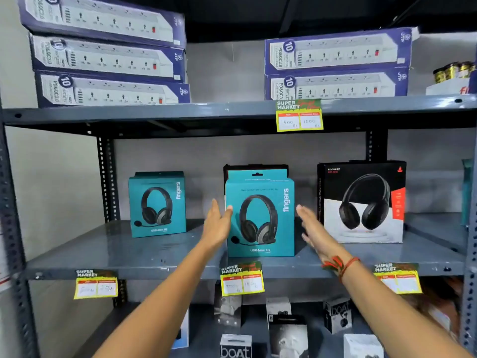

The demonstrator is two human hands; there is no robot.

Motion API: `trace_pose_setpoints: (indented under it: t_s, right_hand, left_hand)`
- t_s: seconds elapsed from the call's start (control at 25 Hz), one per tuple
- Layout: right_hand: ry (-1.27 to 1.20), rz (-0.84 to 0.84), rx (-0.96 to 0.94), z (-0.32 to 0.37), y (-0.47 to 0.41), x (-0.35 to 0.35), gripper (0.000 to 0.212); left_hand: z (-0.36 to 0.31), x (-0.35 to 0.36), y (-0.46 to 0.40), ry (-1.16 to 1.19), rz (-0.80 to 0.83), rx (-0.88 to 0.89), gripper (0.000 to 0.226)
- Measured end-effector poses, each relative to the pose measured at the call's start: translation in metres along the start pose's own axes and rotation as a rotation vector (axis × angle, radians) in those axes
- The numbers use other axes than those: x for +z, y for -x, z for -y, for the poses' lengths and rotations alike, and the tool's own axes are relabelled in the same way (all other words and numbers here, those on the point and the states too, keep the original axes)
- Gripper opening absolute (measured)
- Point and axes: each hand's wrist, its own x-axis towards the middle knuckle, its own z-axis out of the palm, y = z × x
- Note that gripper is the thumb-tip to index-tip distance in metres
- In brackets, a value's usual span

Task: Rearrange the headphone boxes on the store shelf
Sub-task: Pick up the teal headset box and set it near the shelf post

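Note:
A teal headphone box (260, 215) stands upright at the middle of the grey middle shelf (129, 249), with a dark box (255, 167) partly hidden behind it. My left hand (218, 223) is flat and open at its left edge, thumb touching the box front. My right hand (311, 226) is open just off its right side, not clearly touching. A second teal headphone box (157, 204) stands further left. A black-and-white headphone box (361, 202) stands to the right.
Blue power-strip boxes (108, 58) are stacked on the upper shelf, with another stack (335, 65) at right. Small earbud boxes (236, 344) fill the lower shelf. Yellow price tags (241, 279) hang on the shelf edges. Perforated uprights (105, 177) frame the bay.

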Motion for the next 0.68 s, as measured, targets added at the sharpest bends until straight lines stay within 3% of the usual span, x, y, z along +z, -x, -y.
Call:
trace_pose_setpoints:
  t_s: [0.12,0.24,0.36,0.44,0.56,0.68]
  right_hand:
    - [-0.068,0.094,0.053,-0.013,0.012,0.005,0.061]
    - [-0.051,0.114,0.036,-0.02,0.019,0.006,0.052]
    - [-0.039,0.07,-0.039,-0.009,0.026,0.0,0.042]
    - [-0.05,0.01,-0.079,0.006,0.03,-0.01,0.041]
    - [-0.091,-0.099,-0.125,0.038,0.036,-0.03,0.039]
    - [-0.005,-0.196,-0.185,0.059,0.047,-0.049,0.045]
  left_hand:
    - [0.023,0.016,-0.004,0.226,0.112,-0.127,0.08]
    - [0.055,0.038,-0.022,0.444,0.078,-0.225,0.098]
    - [0.018,0.032,0.001,0.476,0.004,-0.243,0.084]
    - [-0.005,0.027,0.007,0.412,-0.063,-0.194,0.064]
    - [-0.045,0.013,0.02,0.163,-0.122,-0.102,0.065]
    - [-0.071,0.011,0.031,0.09,-0.115,-0.035,0.06]
